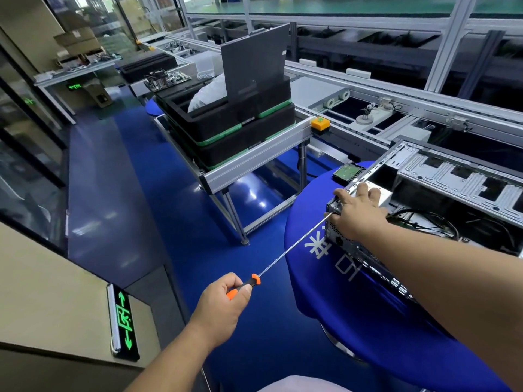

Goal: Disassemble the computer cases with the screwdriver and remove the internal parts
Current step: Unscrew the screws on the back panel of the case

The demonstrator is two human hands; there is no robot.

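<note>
An open computer case (441,179) lies on a table under a blue cloth (353,301) at the right. Bare metal framing and black cables show inside it. My left hand (223,304) grips the orange and black handle of a long screwdriver (291,246). Its thin shaft runs up and right, and the tip meets the case's rear left corner. My right hand (358,213) grips that same corner, fingers curled over the top edge. A hard drive (347,172) with a green board lies on the cloth just behind the case.
A metal stand (254,162) to the left carries stacked black trays (226,120), an upright dark panel (254,66) and a white bag. A conveyor line (396,89) with an orange button (320,123) runs behind. The floor (127,179) is blue. A motherboard (167,77) sits further back.
</note>
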